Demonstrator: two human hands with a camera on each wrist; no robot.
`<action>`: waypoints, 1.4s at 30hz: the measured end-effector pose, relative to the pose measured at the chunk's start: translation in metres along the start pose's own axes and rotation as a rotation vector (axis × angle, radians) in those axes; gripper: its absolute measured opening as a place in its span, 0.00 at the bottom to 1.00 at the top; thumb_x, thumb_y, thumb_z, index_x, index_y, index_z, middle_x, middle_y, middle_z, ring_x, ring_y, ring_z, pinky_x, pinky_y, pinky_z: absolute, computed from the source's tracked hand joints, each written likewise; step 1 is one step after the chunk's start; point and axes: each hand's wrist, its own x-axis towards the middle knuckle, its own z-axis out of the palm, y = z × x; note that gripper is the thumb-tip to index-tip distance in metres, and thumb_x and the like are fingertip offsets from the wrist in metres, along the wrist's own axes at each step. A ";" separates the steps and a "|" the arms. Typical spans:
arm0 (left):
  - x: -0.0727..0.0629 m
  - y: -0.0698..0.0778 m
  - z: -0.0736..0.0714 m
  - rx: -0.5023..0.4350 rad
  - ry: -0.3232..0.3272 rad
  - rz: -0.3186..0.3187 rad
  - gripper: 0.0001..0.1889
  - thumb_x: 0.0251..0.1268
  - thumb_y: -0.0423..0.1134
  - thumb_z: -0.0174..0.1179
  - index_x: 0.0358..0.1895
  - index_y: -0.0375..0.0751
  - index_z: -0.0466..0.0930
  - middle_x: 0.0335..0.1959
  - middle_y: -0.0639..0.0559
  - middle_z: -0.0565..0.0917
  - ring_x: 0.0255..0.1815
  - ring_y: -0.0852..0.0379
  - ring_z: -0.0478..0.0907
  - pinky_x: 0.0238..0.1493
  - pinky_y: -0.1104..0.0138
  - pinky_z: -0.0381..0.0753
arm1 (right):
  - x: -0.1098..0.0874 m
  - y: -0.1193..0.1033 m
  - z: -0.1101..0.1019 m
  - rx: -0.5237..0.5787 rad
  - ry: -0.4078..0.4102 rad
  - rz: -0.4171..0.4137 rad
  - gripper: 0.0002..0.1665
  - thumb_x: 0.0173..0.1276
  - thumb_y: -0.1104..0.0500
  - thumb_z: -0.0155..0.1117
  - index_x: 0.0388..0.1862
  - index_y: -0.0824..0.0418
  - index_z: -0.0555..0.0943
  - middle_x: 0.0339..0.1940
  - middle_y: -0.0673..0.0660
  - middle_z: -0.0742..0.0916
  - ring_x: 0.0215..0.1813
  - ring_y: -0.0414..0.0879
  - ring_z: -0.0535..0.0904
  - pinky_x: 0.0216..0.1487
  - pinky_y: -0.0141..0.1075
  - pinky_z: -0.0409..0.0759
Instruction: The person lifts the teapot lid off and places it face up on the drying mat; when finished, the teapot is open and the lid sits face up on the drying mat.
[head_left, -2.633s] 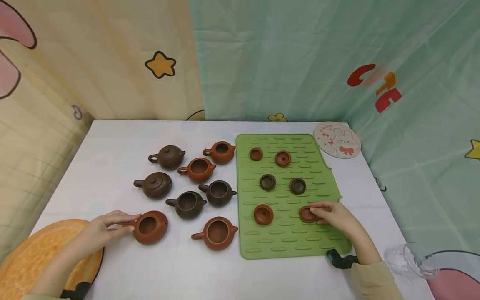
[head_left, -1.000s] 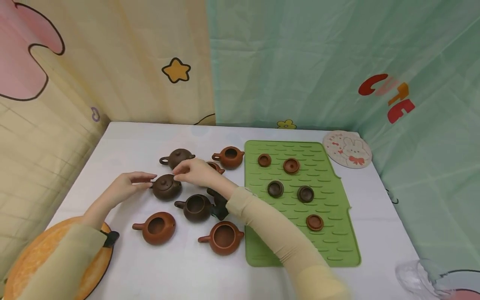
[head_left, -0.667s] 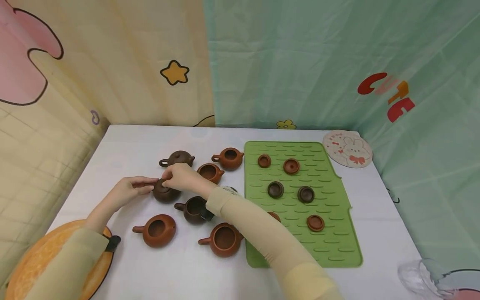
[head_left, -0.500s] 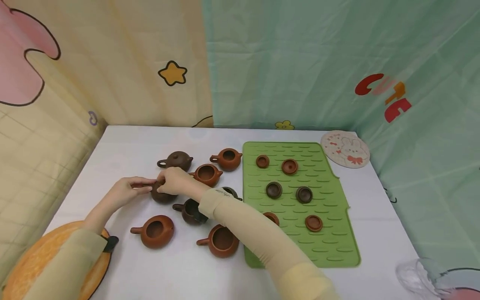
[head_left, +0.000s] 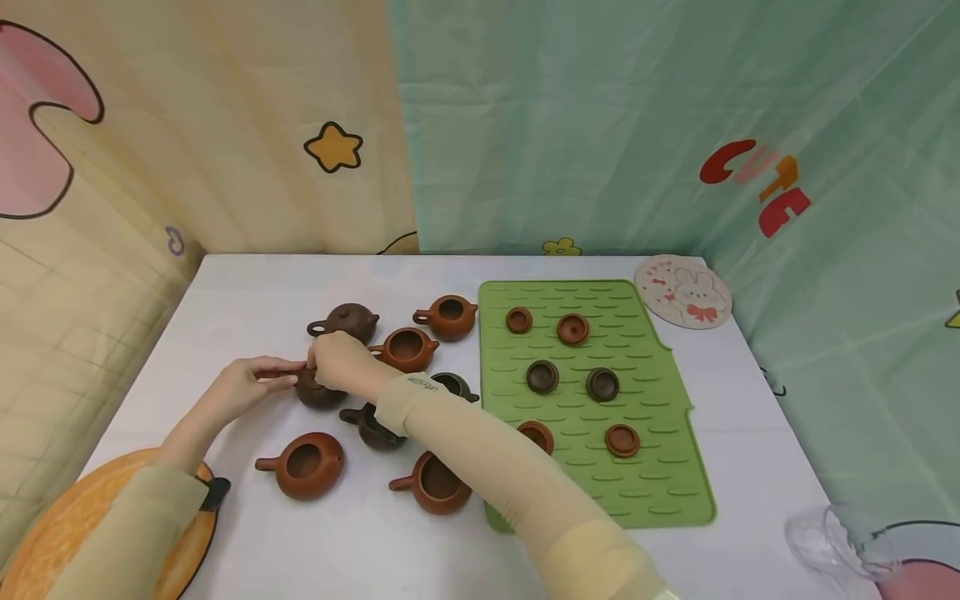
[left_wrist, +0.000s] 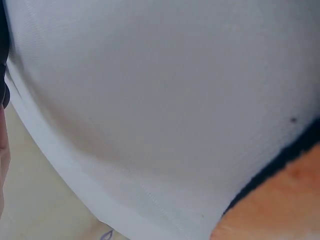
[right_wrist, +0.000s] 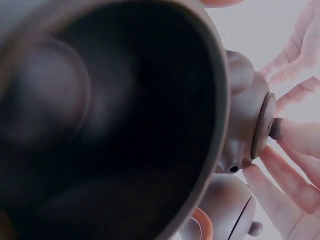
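Observation:
In the head view, my left hand (head_left: 243, 387) pinches the handle end of a dark brown lidded teapot (head_left: 318, 398) between thumb and fingers. My right hand (head_left: 345, 362) reaches across from the right and covers much of that pot's top. Seen from the right wrist, its fingers and thumb are at the knob of the pot's lid (right_wrist: 264, 125), which sits on the pot. A second lidded dark teapot (head_left: 354, 321) stands just behind. An uncovered dark teapot (right_wrist: 210, 65) looms close to that wrist camera. The left wrist view shows mostly white table.
Red-brown teapots without lids (head_left: 309, 467) stand around the dark ones, one partly under my right sleeve. On the right, a green mat (head_left: 585, 500) bears several small lids (head_left: 602, 384). A round bunny coaster (head_left: 686, 292), a clear cup (head_left: 832, 542) and an orange round mat (head_left: 45, 525) lie farther out.
My left hand left a red-brown teapot's handle for the dark teapot's. My right hand left a red-brown lid on the mat, crossed leftward, and came down onto the dark teapot's lid.

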 end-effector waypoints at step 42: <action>-0.003 0.005 -0.003 -0.015 0.010 0.014 0.19 0.65 0.42 0.65 0.56 0.36 0.83 0.54 0.35 0.83 0.59 0.33 0.76 0.58 0.43 0.73 | -0.168 0.241 -0.088 1.526 0.186 0.138 0.10 0.79 0.65 0.46 0.52 0.63 0.73 0.47 0.52 0.84 0.48 0.41 0.85 0.56 0.33 0.81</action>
